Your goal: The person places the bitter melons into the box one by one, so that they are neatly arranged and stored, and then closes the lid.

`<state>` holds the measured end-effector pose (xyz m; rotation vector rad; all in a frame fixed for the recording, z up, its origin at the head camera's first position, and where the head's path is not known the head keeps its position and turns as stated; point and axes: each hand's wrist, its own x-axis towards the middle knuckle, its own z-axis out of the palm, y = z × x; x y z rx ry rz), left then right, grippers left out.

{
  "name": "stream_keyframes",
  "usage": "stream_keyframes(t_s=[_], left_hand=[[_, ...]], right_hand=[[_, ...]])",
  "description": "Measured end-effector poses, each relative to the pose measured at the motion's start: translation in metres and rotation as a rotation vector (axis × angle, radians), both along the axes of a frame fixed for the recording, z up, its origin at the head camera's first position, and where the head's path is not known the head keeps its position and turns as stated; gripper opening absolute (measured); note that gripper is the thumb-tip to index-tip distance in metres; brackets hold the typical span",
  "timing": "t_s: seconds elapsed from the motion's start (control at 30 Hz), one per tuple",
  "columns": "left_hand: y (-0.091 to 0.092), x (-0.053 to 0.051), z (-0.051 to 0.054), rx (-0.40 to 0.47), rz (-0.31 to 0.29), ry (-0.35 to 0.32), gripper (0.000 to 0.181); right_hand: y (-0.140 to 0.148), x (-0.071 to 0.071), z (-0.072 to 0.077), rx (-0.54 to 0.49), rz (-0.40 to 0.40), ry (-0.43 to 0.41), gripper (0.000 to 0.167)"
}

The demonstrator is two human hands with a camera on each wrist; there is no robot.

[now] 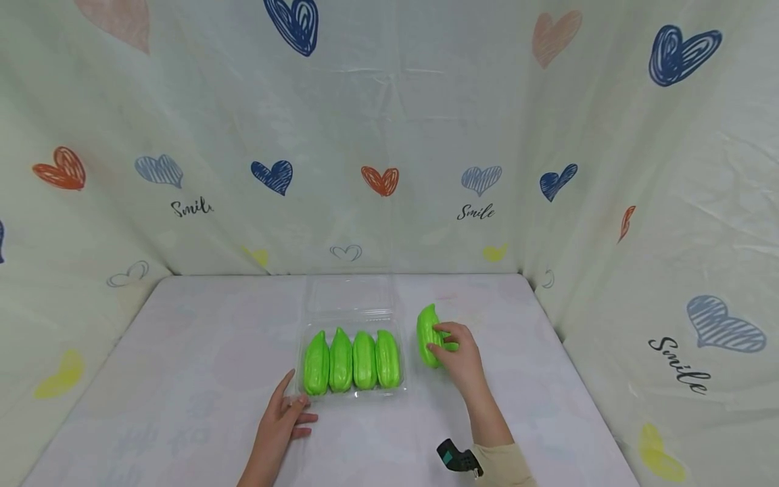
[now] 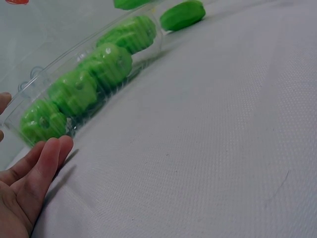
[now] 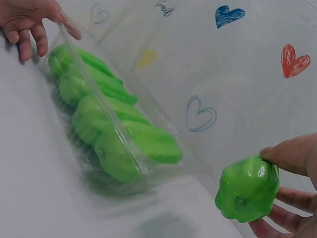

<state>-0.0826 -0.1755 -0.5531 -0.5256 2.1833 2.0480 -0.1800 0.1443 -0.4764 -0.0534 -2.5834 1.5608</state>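
Note:
Several green ridged gourds (image 1: 340, 360) lie side by side in a clear plastic clamshell box (image 1: 379, 393), its lid (image 1: 349, 295) folded back behind it. At the box's front left corner is my left hand (image 1: 276, 425), fingers spread and mostly straight, touching or very near the plastic. To the right of the box, my right hand (image 1: 461, 355) pinches one more gourd (image 3: 247, 191) between thumb and fingers, above the table. Another green gourd (image 2: 183, 15) lies on the table, mostly hidden behind the right hand in the head view.
A white cloth (image 1: 182, 379) covers the table. Behind and beside it hang pale curtains (image 1: 341, 122) printed with hearts. A black wrist device (image 1: 458, 458) sits at the right sleeve (image 1: 502, 465).

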Motion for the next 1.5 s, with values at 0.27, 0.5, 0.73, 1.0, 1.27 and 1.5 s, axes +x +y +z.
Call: stream_keyframes(t_s=[0.27,0.5,0.73,1.0,1.27,1.5], left_hand=[[0.0,0.0,0.0,0.002,0.004,-0.003,0.072],[0.001,0.0,0.001,0.004,0.007,0.001,0.071],[0.001,0.0,0.002,-0.003,0.013,0.003,0.071],[0.002,-0.001,0.001,0.004,0.014,0.0,0.071],[0.002,-0.002,0.0,0.003,0.01,0.001,0.071],[0.002,0.0,0.001,0.008,0.008,0.007,0.071]], right_hand=[[-0.018,0.008,0.0,-0.084,0.079,0.039,0.035],[-0.032,0.015,-0.001,-0.087,0.127,0.049,0.034],[-0.05,0.017,-0.002,-0.079,0.193,0.07,0.033],[-0.064,0.02,-0.007,-0.078,0.242,0.057,0.033],[-0.08,0.021,-0.009,-0.11,0.268,0.062,0.033],[-0.095,0.021,-0.006,-0.119,0.287,0.057,0.033]])
